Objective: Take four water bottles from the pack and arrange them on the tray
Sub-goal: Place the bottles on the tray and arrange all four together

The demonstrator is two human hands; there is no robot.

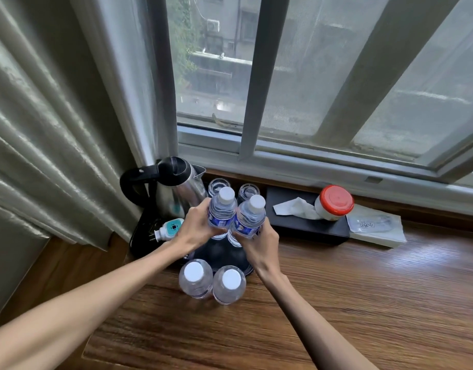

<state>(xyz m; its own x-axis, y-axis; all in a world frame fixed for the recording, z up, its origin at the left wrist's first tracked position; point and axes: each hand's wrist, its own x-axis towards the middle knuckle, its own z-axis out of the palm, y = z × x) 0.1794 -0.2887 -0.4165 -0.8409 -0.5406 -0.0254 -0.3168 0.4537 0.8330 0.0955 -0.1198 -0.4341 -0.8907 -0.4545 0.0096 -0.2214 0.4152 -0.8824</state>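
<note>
Both hands grip bottles over dark tray point(203, 256)
Left hand point(194, 228) wraps left bottle point(222, 209), right hand point(262, 243) wraps right bottle point(250, 217); two more bottles point(195, 278) stand at tray's near edge

I am noting that my left hand point(195, 228) and right hand point(262, 243) are covering the lower bodies of the two held bottles point(222, 209), so their bases are hidden. The tray point(222, 253) is lying mostly obscured beneath them, and I am unable to read the blurred bottle labels. Both forearms are running off the bottom edge.
</note>
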